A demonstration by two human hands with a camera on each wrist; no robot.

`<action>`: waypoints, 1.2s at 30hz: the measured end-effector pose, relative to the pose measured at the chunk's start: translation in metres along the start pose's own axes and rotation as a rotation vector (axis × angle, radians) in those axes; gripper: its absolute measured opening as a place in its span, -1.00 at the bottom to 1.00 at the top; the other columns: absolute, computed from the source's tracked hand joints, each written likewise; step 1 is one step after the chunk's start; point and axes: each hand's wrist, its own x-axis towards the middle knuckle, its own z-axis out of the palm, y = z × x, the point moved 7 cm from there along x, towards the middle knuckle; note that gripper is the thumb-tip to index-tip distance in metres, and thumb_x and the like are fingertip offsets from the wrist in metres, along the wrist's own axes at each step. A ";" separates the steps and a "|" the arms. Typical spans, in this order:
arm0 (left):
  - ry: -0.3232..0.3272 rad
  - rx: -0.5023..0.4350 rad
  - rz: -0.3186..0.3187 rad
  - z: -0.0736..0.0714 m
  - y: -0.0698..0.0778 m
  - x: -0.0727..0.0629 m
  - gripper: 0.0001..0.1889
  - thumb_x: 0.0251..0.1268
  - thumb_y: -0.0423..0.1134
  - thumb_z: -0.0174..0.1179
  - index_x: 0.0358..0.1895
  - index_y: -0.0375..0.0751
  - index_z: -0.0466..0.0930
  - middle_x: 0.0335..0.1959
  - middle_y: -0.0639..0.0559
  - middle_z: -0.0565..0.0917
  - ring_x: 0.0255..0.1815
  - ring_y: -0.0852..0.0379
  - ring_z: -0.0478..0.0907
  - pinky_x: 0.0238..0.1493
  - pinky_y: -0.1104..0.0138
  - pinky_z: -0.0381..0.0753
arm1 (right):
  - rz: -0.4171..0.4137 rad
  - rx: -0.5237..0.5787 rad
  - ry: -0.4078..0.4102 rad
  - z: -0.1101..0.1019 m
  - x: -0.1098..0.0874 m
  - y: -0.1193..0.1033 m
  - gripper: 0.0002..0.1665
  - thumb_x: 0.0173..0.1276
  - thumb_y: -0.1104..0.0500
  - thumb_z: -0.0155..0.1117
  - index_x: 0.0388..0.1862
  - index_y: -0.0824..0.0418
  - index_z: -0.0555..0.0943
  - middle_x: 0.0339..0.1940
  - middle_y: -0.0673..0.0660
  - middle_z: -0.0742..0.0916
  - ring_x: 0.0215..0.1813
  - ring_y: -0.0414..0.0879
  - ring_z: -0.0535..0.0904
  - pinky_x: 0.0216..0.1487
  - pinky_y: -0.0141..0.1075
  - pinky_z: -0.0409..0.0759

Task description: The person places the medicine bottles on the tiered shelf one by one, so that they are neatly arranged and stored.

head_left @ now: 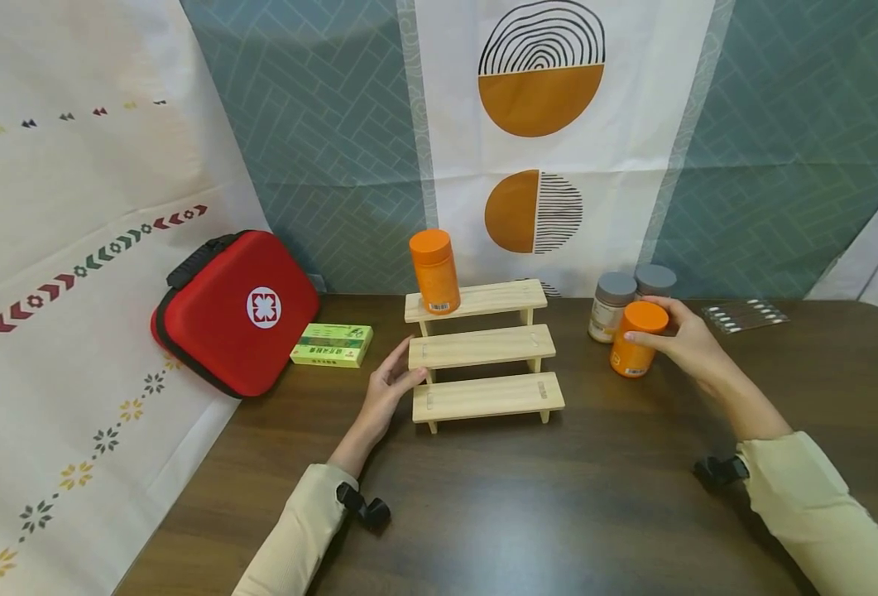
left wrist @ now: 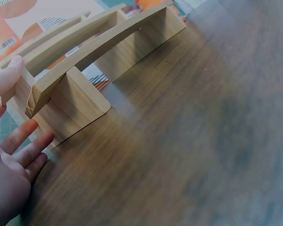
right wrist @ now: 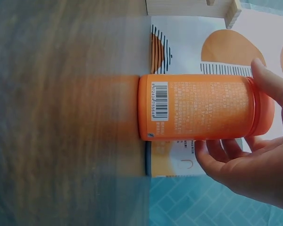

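A three-step wooden display rack (head_left: pixel 483 348) stands mid-table. At its left end rests my left hand (head_left: pixel 386 389), with the thumb on the middle step's support and the fingers loosely extended beside the side panel (left wrist: pixel 73 103). My right hand (head_left: pixel 684 339) grips an orange bottle (head_left: pixel 635 343) near its cap, thumb on one side and fingers on the other. This bottle is upright, its barcode label showing in the right wrist view; whether its base touches the table I cannot tell. Another orange bottle (head_left: pixel 436 277) stands on the rack's top step, at the left.
Two grey-capped bottles (head_left: pixel 608 310) stand just behind the held bottle, partly hidden. A clear pack of cotton swabs (head_left: pixel 746 316) lies at the far right. Left of the rack are a yellow-green box (head_left: pixel 332 345) and a red first-aid case (head_left: pixel 241 310) against the cloth wall.
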 end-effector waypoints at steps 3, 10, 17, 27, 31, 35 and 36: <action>0.002 -0.001 0.001 0.000 -0.001 0.000 -0.29 0.35 -0.33 0.18 0.53 -0.08 0.13 0.42 -0.25 0.38 0.33 -0.19 0.44 0.32 0.14 0.43 | -0.005 -0.007 0.008 0.000 0.000 0.000 -0.06 0.40 -0.01 0.25 0.54 0.34 0.03 0.43 0.47 0.28 0.36 0.32 0.25 0.38 0.31 0.20; 0.005 -0.017 0.005 0.000 0.000 0.000 -0.30 0.34 -0.35 0.18 0.52 -0.04 0.16 0.42 -0.23 0.38 0.36 -0.19 0.42 0.32 0.17 0.43 | -0.008 0.002 0.023 0.000 -0.001 -0.001 -0.08 0.39 -0.02 0.26 0.51 0.34 0.08 0.41 0.44 0.31 0.34 0.30 0.26 0.38 0.32 0.20; 0.012 -0.011 0.002 0.000 0.000 -0.001 -0.32 0.35 -0.34 0.18 0.50 0.02 0.20 0.40 -0.22 0.41 0.34 -0.16 0.43 0.28 0.23 0.45 | -0.016 -0.004 0.044 -0.001 -0.002 -0.002 -0.11 0.39 -0.03 0.26 0.51 0.32 0.10 0.40 0.43 0.33 0.34 0.29 0.28 0.37 0.31 0.22; 0.005 -0.012 0.006 -0.001 0.000 -0.002 -0.31 0.35 -0.34 0.18 0.52 -0.03 0.17 0.41 -0.21 0.40 0.34 -0.15 0.42 0.31 0.19 0.43 | -0.021 0.006 0.084 0.000 -0.005 -0.008 -0.11 0.35 -0.07 0.30 0.49 0.25 0.17 0.25 0.13 0.42 0.22 0.03 0.36 0.36 0.22 0.31; 0.001 -0.011 0.014 -0.001 0.000 -0.002 -0.30 0.36 -0.34 0.17 0.53 -0.09 0.14 0.42 -0.19 0.38 0.35 -0.16 0.41 0.32 0.17 0.42 | -0.029 0.003 0.092 0.000 -0.006 -0.013 -0.13 0.36 -0.08 0.29 0.49 0.23 0.18 0.17 -0.02 0.44 0.12 -0.20 0.39 0.36 0.19 0.34; -0.003 -0.011 0.015 0.000 0.001 -0.001 -0.30 0.36 -0.33 0.17 0.53 -0.08 0.14 0.43 -0.18 0.38 0.34 -0.16 0.42 0.30 0.19 0.44 | -0.037 0.004 0.087 -0.001 -0.008 -0.018 -0.14 0.37 -0.07 0.28 0.50 0.22 0.17 0.11 -0.14 0.44 0.01 -0.41 0.36 0.36 0.18 0.35; -0.004 -0.012 0.013 0.001 0.001 0.000 -0.30 0.36 -0.33 0.17 0.53 -0.07 0.14 0.42 -0.19 0.39 0.33 -0.16 0.43 0.28 0.21 0.45 | -0.038 0.006 0.084 -0.002 -0.008 -0.019 -0.13 0.37 -0.06 0.28 0.50 0.21 0.17 0.11 -0.16 0.43 0.00 -0.43 0.35 0.37 0.19 0.34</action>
